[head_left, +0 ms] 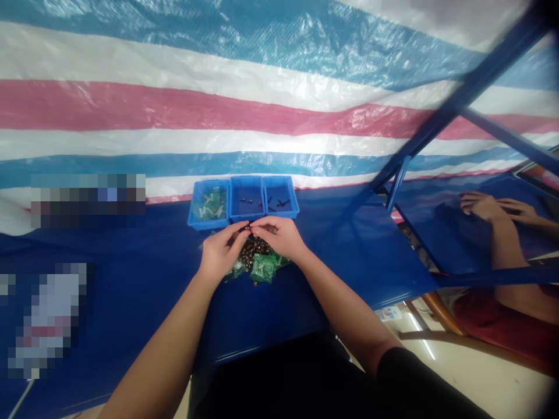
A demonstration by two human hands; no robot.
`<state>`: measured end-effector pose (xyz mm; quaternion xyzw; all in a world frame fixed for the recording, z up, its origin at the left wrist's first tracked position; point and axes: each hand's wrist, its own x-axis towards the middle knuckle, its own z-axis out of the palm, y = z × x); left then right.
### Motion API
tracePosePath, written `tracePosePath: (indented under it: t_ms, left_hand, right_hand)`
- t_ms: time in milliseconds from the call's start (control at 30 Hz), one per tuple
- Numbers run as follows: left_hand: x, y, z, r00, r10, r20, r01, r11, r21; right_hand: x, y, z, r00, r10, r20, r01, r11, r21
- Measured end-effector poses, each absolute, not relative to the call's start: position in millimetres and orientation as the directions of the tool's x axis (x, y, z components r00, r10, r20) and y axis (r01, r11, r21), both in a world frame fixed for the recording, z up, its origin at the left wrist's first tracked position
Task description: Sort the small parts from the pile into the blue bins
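Observation:
My left hand (220, 250) and my right hand (282, 235) meet fingertip to fingertip above a pile of small brass-coloured and dark metal parts (253, 250). Thumb and forefinger are pinched together on each hand. Between them is a small metal part (248, 227), mostly covered by the fingers and too small to name. Green plastic packets (264, 267) lie at the near side of the pile, partly under my right wrist. One loose brass-coloured piece (255, 283) rests just in front of them.
Behind my hands stand three blue bins: the left bin (209, 223) holds clear and green packets, the middle bin (244, 189) and right bin (277, 186) a few small dark parts. A blue frame (419, 134) rises at right; beyond it, another person's hands (484, 206) are over the blue table (340, 256).

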<state>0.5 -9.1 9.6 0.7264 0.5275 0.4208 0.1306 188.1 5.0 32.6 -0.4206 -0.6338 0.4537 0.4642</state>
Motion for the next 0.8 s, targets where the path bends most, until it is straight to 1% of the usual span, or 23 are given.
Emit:
tracePosePath:
  t_ms: [100, 233, 400, 600, 800]
  left_hand:
    - [2.0, -10.1, 11.4, 0.077, 0.868, 0.491, 0.663, -0.413, 0.625]
    - [3.0, -9.5, 11.4, 0.076, 0.844, 0.532, 0.654, -0.445, 0.612]
    - [3.0, -9.2, 9.8, 0.081, 0.845, 0.529, 0.665, -0.441, 0.602]
    - [3.3, -9.2, 11.1, 0.069, 0.841, 0.537, 0.671, -0.438, 0.598]
    - [2.2, -8.6, 9.9, 0.058, 0.843, 0.535, 0.678, -0.427, 0.598]
  right_hand:
    - [188.3, 4.6, 35.1, -0.197, 0.959, 0.206, 0.140, 0.236, -0.962]
    - [189.1, 4.9, 34.7, -0.205, 0.961, 0.187, 0.120, 0.215, -0.969]
    - [188.8, 5.1, 32.4, -0.206, 0.958, 0.198, 0.138, 0.229, -0.964]
    - [190.1, 5.5, 31.8, -0.209, 0.960, 0.188, 0.093, 0.211, -0.973]
    - [191.5, 5.8, 32.1, -0.193, 0.952, 0.237, 0.151, 0.267, -0.952]
